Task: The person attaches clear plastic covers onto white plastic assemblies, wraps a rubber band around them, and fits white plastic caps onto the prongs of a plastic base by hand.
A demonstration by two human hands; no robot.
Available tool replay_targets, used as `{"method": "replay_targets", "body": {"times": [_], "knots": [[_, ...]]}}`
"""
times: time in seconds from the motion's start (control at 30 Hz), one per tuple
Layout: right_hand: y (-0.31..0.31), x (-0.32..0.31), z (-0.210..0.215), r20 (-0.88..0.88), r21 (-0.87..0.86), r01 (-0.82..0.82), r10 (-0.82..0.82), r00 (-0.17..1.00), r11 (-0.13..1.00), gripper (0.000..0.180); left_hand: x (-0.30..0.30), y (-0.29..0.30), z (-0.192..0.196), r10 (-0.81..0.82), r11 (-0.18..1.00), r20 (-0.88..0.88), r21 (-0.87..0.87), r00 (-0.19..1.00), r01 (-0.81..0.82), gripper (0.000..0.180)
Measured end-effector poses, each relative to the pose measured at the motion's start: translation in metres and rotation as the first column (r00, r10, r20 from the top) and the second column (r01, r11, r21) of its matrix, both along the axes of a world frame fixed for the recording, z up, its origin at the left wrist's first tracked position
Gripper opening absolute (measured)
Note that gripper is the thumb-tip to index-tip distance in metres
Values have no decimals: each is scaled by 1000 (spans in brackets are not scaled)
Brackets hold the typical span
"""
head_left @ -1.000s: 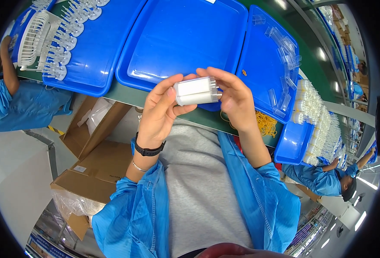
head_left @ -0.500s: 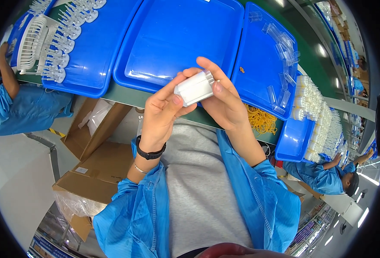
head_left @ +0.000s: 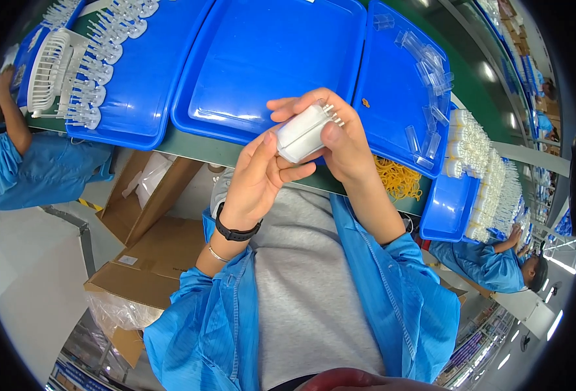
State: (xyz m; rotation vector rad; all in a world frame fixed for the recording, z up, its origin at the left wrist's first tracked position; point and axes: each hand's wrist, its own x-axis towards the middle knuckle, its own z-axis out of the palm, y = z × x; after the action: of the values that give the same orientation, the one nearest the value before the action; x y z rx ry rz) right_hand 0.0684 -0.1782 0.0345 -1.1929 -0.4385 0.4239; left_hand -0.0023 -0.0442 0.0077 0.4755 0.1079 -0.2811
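In the head view, both hands are on one thing: a white, many-sided, elongated block (head_left: 301, 138) with a seam along its length and thin white prongs at its right end. It is held in the air just past the near edge of the green table (head_left: 219, 155), tilted so that the prongs point up and to the right. The left hand (head_left: 260, 166) has its thumb and fingertips against the lower-left end; the right hand (head_left: 348, 143) wraps the other end — thumb on the near side, fingers behind. Whether the hands touch each other, I cannot tell.

Beyond them lies a wide, blue plastic tray (head_left: 275, 58), its near edge partly hidden by the fingers. A second blue plastic tray (head_left: 157, 78) sits at its left, with whitish pronged pieces (head_left: 95, 94) in a row along the left edge. At the right is a third blue plastic tray (head_left: 380, 124); clear plastic tubes (head_left: 428, 75) lie along its right edge down to the near right corner, and a small tan scrap (head_left: 365, 102) lies near the left edge. Yellow rubber bands (head_left: 398, 179) are heaped beside its near edge — close to the right forearm.
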Motion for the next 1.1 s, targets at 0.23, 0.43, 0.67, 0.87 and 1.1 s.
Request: {"method": "replay_targets", "body": {"times": [0.23, 0.43, 0.67, 0.87, 1.1], "knots": [[5, 3, 10, -137, -172, -60, 36, 990, 983, 22, 1, 6, 3, -108, 944, 248, 329, 963, 21, 49], [-2, -3, 18, 267, -521, 5, 157, 951, 853, 33, -2, 6, 8, -202, 845, 156, 528, 967, 91, 40], [-66, 10, 39, 717, -621, 597, 60, 694, 508, 35, 6, 8, -10, -196, 928, 147, -292, 969, 232, 44], [-120, 10, 34, 711, -689, 654, 117, 693, 313, 15, 8, 15, -11, -172, 966, 186, -161, 967, 203, 37], [-118, -1, 35, 616, -752, 430, 301, 728, 500, 12, 7, 11, -9, -75, 991, 155, -98, 985, 91, 29]]}}
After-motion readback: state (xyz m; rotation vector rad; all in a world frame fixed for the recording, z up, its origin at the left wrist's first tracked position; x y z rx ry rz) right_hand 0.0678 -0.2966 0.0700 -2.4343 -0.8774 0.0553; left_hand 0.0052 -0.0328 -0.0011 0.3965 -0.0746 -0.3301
